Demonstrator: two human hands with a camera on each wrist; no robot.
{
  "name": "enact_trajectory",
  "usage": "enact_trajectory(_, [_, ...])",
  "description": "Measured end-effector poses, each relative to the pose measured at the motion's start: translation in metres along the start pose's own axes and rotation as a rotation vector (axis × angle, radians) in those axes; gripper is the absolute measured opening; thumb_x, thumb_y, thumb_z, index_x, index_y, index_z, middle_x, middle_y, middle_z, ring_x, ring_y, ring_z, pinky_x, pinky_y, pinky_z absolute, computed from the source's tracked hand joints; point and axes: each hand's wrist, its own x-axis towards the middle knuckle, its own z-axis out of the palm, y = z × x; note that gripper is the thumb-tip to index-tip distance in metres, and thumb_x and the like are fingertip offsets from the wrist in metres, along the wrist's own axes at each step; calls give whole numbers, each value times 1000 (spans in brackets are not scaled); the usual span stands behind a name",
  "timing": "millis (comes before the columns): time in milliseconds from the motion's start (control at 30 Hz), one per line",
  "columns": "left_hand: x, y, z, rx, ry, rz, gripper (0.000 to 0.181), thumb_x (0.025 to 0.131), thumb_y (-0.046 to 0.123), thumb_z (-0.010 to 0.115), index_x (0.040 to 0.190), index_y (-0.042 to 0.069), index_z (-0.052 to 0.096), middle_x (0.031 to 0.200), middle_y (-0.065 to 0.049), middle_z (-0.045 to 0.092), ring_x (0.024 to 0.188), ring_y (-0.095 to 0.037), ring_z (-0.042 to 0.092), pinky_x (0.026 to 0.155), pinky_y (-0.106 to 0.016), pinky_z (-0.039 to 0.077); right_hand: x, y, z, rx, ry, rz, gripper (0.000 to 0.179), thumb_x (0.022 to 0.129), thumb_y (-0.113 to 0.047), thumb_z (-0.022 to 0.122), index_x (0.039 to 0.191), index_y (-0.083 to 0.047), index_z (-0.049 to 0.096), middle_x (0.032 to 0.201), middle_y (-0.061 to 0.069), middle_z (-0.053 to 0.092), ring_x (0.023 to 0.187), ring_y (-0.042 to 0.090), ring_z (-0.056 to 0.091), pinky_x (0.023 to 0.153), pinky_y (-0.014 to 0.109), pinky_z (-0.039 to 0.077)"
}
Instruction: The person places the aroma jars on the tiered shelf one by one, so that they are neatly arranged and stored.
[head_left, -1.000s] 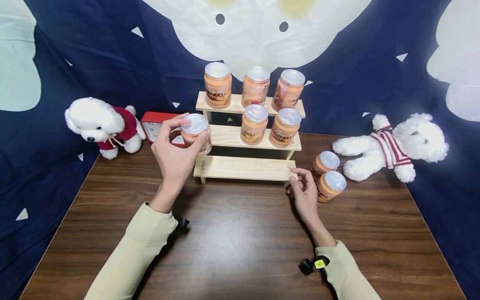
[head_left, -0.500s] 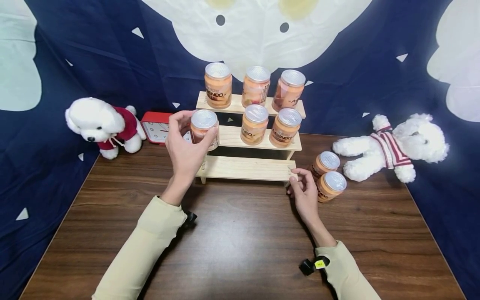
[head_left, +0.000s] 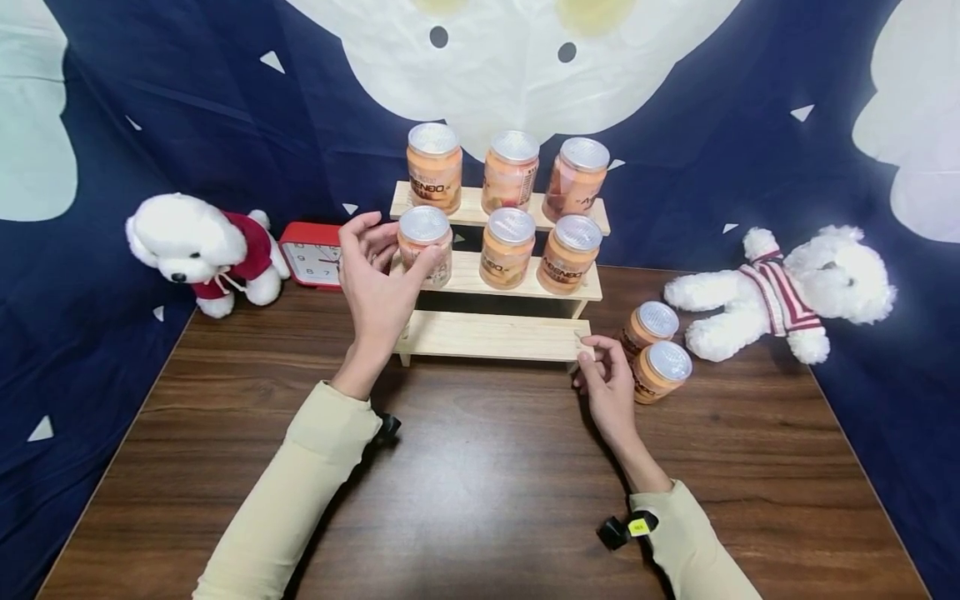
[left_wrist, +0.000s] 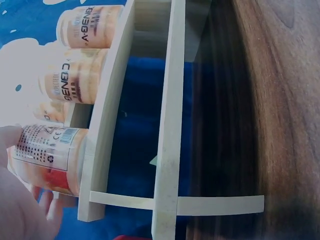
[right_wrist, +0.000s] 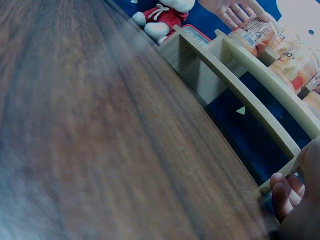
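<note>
My left hand [head_left: 378, 296] grips a jar [head_left: 424, 225] with a silver lid and orange contents, thumb in front and fingers at its left. The jar is at the left end of the middle step of a three-step wooden shelf [head_left: 495, 337]. In the left wrist view its base meets the step edge, the barcode label [left_wrist: 52, 145] facing the camera. Two similar jars, a middle one [head_left: 507, 250] and a right one [head_left: 568, 257], stand on that step. My right hand [head_left: 611, 392] pinches the right end of the bottom step; the right wrist view shows its curled fingers [right_wrist: 282, 195] there.
Three jars [head_left: 512, 171] line the top step. Two more jars, one behind [head_left: 651, 327] and one in front [head_left: 660, 372], stand on the table [head_left: 465, 467] beside my right hand. A red clock [head_left: 311, 254] and plush dogs, left [head_left: 202, 250] and right [head_left: 787, 292], flank the shelf.
My left hand has carried the jar rightward and back, from beside the shelf to the left end of the middle step. The right hand has stayed on the bottom step.
</note>
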Motion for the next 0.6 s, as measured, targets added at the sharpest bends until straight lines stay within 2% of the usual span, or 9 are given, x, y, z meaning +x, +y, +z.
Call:
enact_trajectory(133, [0,-1,-1,-12,-16,27,79,80,17,102,142,2,55,126,-8,80,112,-12,73,102,-36,58,1,0,0,1,1,1,22,110,2,62,131,9,61,88,4,57,63,11,61,56,19,50])
enact_trajectory(233, [1,-1,0,-49,-28,24,77,82,13,101,142,0,53,129,-11,80,112,-14,74,99,-33,59,1,0,0,1,1,2,22,110,1,62,131,9,61,88,4,58,63,10,61,56,19,50])
enact_trajectory(433, [1,-3,2,-123,-42,-8,73,85,5,97,141,-1,51,128,-17,77,112,-16,75,105,-37,60,0,0,0,3,3,6,22,110,1,62,131,9,61,88,3,58,63,10,61,56,19,50])
enact_trajectory(600, [1,-4,3,-136,-48,-16,70,87,4,95,141,-3,51,128,-18,75,112,-16,74,106,-39,60,-1,0,0,5,-1,4,22,110,1,62,131,9,61,87,2,58,63,10,61,56,19,50])
